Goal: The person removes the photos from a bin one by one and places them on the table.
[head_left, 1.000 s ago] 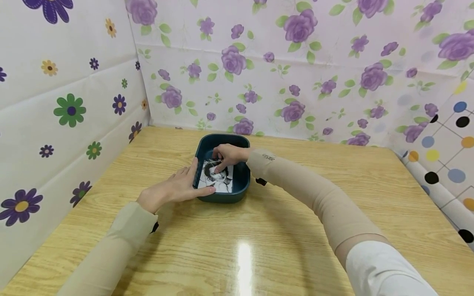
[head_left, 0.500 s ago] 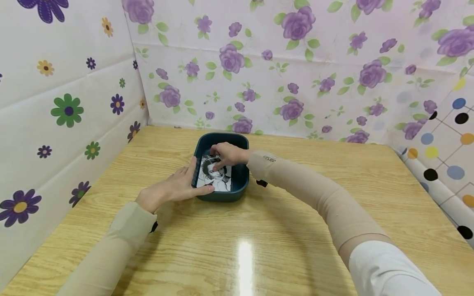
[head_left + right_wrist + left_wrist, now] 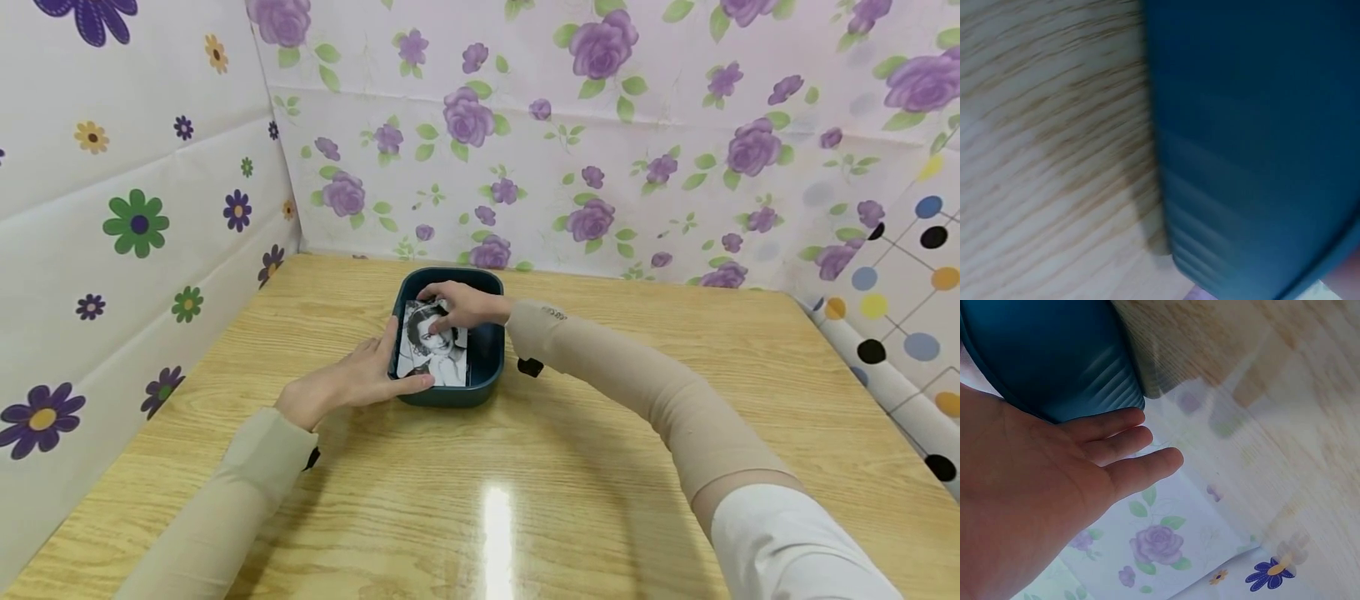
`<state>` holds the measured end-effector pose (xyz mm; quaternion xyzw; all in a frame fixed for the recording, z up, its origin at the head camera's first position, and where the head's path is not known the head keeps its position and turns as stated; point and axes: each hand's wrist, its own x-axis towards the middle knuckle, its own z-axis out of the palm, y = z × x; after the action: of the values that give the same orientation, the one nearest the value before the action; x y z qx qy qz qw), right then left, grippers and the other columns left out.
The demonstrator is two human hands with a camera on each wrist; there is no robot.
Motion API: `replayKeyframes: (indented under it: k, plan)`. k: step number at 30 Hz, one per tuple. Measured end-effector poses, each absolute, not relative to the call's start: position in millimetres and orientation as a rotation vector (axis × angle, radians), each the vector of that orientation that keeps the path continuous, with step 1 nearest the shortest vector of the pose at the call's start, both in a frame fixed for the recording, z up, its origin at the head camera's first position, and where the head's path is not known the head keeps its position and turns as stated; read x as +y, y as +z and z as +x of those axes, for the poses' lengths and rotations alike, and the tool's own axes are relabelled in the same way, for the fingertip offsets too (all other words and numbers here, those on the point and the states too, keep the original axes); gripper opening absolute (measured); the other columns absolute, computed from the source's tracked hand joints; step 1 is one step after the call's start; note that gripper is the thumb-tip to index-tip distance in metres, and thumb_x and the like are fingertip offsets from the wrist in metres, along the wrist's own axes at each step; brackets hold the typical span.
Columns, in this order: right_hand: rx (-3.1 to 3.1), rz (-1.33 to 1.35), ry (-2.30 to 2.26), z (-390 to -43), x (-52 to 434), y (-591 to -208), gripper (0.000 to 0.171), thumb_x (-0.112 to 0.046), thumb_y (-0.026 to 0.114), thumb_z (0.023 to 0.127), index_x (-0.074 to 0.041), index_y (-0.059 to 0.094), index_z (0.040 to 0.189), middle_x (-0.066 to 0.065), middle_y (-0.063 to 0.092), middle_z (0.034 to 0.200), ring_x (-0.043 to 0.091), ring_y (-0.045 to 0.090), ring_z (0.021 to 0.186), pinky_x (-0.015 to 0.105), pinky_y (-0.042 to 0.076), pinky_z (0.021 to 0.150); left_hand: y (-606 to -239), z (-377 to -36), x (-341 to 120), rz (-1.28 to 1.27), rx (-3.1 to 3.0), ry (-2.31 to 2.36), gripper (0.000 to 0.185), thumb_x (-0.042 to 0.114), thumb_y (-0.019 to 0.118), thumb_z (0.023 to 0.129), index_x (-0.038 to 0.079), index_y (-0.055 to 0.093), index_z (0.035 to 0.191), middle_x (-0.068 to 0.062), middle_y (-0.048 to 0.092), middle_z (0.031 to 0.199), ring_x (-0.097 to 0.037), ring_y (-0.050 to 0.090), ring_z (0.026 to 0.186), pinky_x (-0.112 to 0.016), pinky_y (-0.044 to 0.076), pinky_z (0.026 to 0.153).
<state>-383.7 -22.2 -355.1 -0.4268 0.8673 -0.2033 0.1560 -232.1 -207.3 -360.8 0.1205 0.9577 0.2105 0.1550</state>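
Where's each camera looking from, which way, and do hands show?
Head: worn there, facing forward and down at the box and photo; left hand, right hand, sleeves show.
Left: on that wrist, facing along its hand towards the box.
Right: on that wrist, facing the box's side; maybe a blurry bit of hand.
Both wrist views share the box and table.

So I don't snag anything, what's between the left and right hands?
The black-and-white picture, seen against the dark teal tub, lies between the left hand and right hand; the head view shows it.
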Motion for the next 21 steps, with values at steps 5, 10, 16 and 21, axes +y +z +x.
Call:
replayKeyframes:
  k: [5, 10, 16, 21]
  plan:
    - [2.436, -1.126, -0.659, -387, -14, -339, 0.063, -0.024, 0.068, 0.091, -0.011, 0.040, 0.146, 0.009, 0.039, 0.151, 0.025, 0.035, 0.141, 0.040, 0.036, 0.113, -361, -232, -207, 0.337, 2.731, 0.611, 0.121, 0.079, 0.045, 0.082, 0.006, -0.023, 0.150, -0.030, 0.005, 0.159, -0.050, 0.010, 0.146, -0.061, 0.018, 0.116]
    - [2.439, -1.053, -0.756, -396, 6, -317, 0.062, -0.025, 0.068, 0.091, -0.015, 0.041, 0.146, 0.007, 0.036, 0.154, 0.027, 0.030, 0.144, 0.042, 0.033, 0.115, -361, -231, -206, 0.325, 2.726, 0.613, 0.121, 0.080, 0.044, 0.082, 0.007, -0.024, 0.150, -0.029, 0.004, 0.159, -0.049, 0.009, 0.146, -0.061, 0.017, 0.116]
    - [2.466, -0.992, -0.862, -408, 54, -292, 0.061, -0.025, 0.066, 0.092, -0.016, 0.040, 0.147, 0.007, 0.032, 0.156, 0.027, 0.040, 0.136, 0.045, 0.034, 0.113, -360, -230, -205, 0.323, 2.745, 0.608, 0.122, 0.079, 0.046, 0.082, 0.006, -0.022, 0.151, -0.027, 0.005, 0.160, -0.048, 0.010, 0.147, -0.060, 0.016, 0.117]
    - [2.485, -0.899, -0.903, -417, 108, -289, 0.061, -0.022, 0.066, 0.093, -0.014, 0.039, 0.147, 0.008, 0.029, 0.157, 0.029, 0.023, 0.147, 0.052, 0.028, 0.116, -360, -230, -205, 0.333, 2.758, 0.631, 0.122, 0.077, 0.048, 0.082, 0.005, -0.021, 0.152, -0.028, 0.007, 0.159, -0.048, 0.012, 0.146, -0.061, 0.017, 0.117]
